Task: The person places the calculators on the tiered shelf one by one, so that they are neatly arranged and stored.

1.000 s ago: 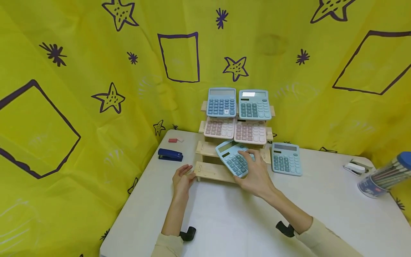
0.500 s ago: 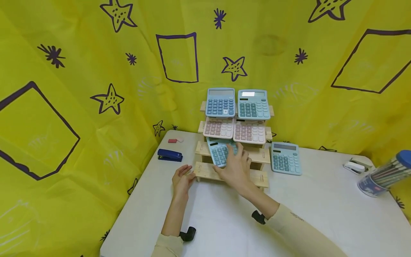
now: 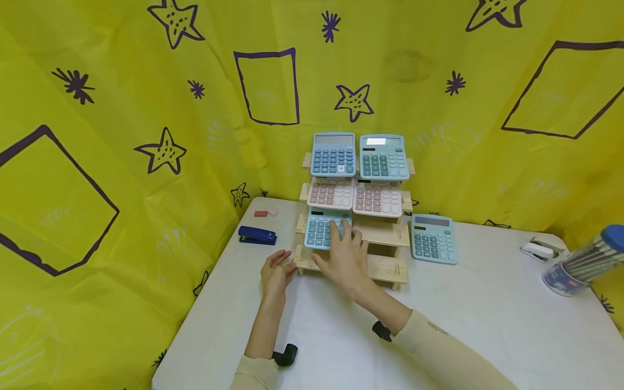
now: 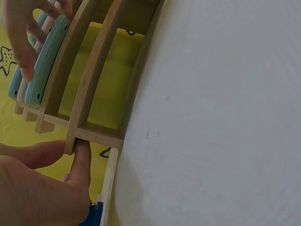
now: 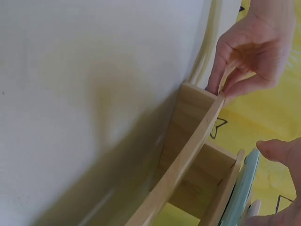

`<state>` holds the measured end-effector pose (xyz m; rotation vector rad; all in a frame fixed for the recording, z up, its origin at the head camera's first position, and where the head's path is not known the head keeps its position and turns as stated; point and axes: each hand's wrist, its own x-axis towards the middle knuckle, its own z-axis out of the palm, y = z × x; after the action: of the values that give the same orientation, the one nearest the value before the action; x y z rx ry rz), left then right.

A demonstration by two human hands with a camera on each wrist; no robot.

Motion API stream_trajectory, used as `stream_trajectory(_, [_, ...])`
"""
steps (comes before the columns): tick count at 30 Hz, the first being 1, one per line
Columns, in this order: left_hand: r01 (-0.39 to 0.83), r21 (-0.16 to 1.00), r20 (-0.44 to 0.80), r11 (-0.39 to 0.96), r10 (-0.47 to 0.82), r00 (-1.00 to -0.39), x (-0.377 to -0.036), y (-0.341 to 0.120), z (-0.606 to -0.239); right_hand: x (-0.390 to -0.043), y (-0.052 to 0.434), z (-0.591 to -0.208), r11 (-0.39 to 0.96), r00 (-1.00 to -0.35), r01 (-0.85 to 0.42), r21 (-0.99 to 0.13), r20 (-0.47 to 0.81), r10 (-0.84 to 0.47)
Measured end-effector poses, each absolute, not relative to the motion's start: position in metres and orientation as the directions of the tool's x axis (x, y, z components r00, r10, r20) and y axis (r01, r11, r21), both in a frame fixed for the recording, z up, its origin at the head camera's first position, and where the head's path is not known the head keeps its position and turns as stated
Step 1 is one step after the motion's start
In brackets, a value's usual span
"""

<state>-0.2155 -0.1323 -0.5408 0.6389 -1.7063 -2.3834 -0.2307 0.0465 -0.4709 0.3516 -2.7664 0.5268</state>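
A light-blue calculator (image 3: 318, 230) lies straight on the left half of the third tier of a wooden stepped rack (image 3: 382, 233). My right hand (image 3: 346, 262) is over its lower right part, fingertips touching its face and thumb near its lower edge. The fingers hide some keys. At the rack's lower left end, my left hand (image 3: 275, 276) pinches the end of the bottom board (image 4: 69, 136) between thumb and finger. On the tiers above sit two pink calculators (image 3: 331, 193), then a blue calculator (image 3: 333, 154) and a green-blue calculator (image 3: 383, 157).
Right of the rack another light-blue calculator (image 3: 433, 238) lies on the white table (image 3: 482, 325). Farther right are a white stapler-like item (image 3: 538, 250) and a tub of pencils (image 3: 580, 265). A navy stapler (image 3: 257, 235) and a small red item (image 3: 260, 213) lie at left.
My right hand has carried the tilted light-blue calculator leftward onto the third tier, where it now lies straight. Its grip has loosened. My left hand has stayed at the rack's end.
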Motion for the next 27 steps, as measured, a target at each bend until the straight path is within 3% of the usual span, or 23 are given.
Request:
stream_trajectory(15, [-0.142, 0.922, -0.273, -0.361, -0.345, -0.898, -0.216, -0.133, -0.541, -0.229, 0.072, -0.476, 0.780, -0.890, -0.430, -0.454, 0.358, -0.282])
stream_trajectory(23, [-0.144, 0.923, -0.273, -0.356, -0.344, -0.898, -0.216, -0.132, -0.540, -0.219, 0.114, -0.482, 0.726, -0.840, -0.483, -0.489, 0.493, -0.227])
stream_trajectory(27, [-0.146, 0.923, -0.277, -0.355, -0.351, -0.894, -0.215, -0.132, -0.540, -0.214, 0.144, -0.482, 0.693, -0.770, -0.543, -0.474, 0.611, -0.185])
